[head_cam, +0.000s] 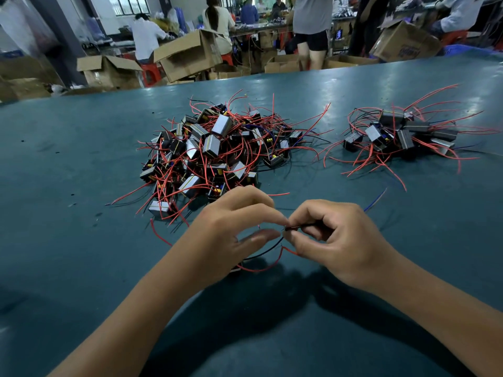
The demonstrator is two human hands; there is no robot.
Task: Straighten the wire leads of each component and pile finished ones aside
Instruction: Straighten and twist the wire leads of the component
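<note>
Left hand [234,227] and right hand [334,235], lower centre, fingertips meeting, both pinching thin black insulated wire lead [268,248]; red lead [261,269] loops below. Component body mostly hidden under left hand. Tangled heap of boxy metal-clad components [215,148] centre on matte teal tabletop [68,186]; smaller pile [402,134] upper right.

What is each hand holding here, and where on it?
Both hands, left and right, pinch a black wire lead between their fingers.

There is one view only, from a camera on the person's head. It looks forward and down, close above the hands [283,235], and over the desk [68,164] toward the workshop behind.
</note>
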